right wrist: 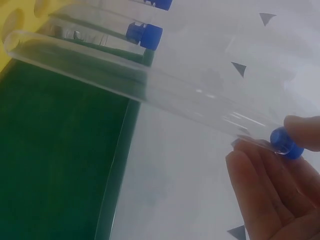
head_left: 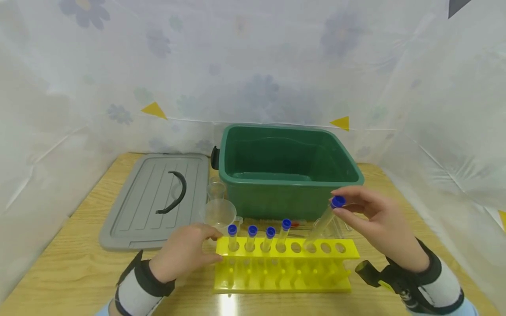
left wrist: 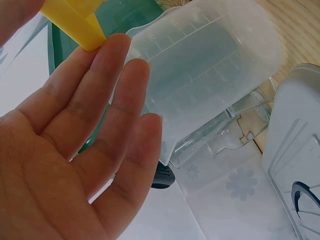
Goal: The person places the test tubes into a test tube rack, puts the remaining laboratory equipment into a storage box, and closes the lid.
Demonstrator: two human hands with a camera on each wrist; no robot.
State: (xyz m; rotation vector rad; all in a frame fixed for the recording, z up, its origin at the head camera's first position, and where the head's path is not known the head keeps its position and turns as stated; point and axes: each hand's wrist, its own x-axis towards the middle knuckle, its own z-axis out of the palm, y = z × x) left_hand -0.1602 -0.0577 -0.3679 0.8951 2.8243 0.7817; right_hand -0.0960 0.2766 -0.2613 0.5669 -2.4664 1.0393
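Four blue-capped test tubes (head_left: 251, 240) stand in a yellow test-tube rack (head_left: 284, 255) on the wood-grain tabletop (head_left: 71, 263), per the head view. Left hand (head_left: 186, 252) pinches the rack's left end; right hand (head_left: 381, 221) grasps a fifth tube (head_left: 325, 220), tilted, its lower end at the rack's top plate. Behind sits a green bin (head_left: 284, 199); to its left lies a grey lid (head_left: 136, 210). Pale floral sheeting (head_left: 253, 57) encloses back and sides.

Left wrist view: a graduated translucent beaker (left wrist: 205, 65) is near the fingers.

Right wrist view: thumb and fingers grip the blue cap (right wrist: 286, 143); whether the tube has entered a hole cannot be told.
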